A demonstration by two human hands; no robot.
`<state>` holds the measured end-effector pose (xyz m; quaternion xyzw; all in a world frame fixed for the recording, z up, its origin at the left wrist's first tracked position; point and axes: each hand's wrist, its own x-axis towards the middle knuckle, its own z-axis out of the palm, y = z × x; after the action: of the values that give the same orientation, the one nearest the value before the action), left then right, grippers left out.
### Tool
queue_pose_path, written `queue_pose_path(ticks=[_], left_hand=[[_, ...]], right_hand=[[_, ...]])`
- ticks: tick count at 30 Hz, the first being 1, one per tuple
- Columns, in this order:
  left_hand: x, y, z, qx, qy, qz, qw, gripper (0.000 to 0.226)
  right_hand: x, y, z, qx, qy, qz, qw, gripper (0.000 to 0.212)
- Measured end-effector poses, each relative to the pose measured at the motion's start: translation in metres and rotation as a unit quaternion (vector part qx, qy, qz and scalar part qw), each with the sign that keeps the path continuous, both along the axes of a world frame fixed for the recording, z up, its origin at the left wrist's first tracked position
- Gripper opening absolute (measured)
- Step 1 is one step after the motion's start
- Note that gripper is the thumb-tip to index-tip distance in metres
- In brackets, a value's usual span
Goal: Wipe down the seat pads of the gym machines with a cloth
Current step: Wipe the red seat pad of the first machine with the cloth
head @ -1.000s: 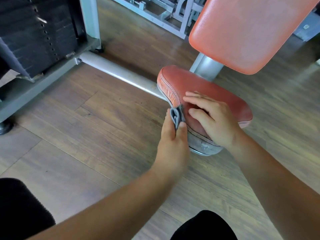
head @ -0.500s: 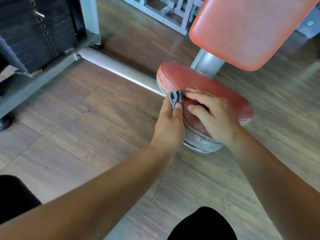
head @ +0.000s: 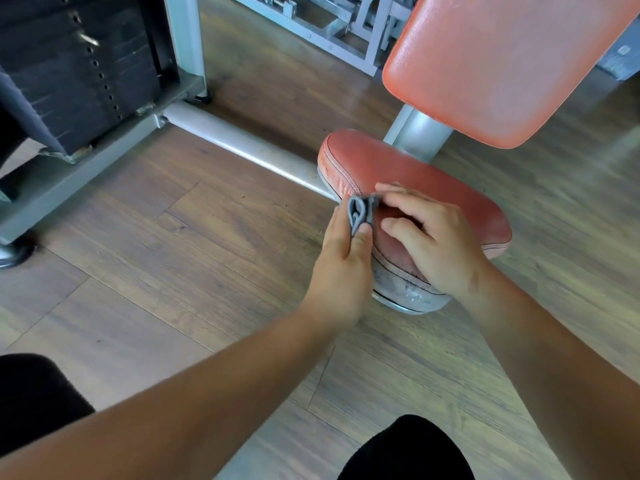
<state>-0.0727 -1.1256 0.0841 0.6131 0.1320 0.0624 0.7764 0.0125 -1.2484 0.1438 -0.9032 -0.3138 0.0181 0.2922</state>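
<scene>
Cloth (head: 360,213), grey and folded, pinched in left hand (head: 341,268) grip against worn red seat pad (head: 419,178).

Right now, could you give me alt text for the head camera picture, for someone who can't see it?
A person's left hand presses a folded grey cloth against the side edge of a worn red seat pad, while the right hand rests on top of the pad. A red backrest and wooden floor surround them.
</scene>
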Motion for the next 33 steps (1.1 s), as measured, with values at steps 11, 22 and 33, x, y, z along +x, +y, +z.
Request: queue_pose_path(ticks=[11, 22, 33], left_hand=[[0.013, 0.013, 0.001, -0.028, 0.029, -0.017, 0.999, 0.058], [0.028, 0.025, 0.000, 0.052, 0.015, -0.043, 0.998, 0.067], [0.047, 0.024, 0.005, 0.067, 0.064, 0.025, 0.995, 0.066]], right_hand=[[-0.001, 0.002, 0.000, 0.008, 0.016, -0.005, 1.000, 0.047], [0.000, 0.001, 0.000, 0.008, 0.015, -0.007, 1.000, 0.047], [-0.005, 0.002, 0.002, -0.001, 0.017, -0.020, 1.000, 0.046]])
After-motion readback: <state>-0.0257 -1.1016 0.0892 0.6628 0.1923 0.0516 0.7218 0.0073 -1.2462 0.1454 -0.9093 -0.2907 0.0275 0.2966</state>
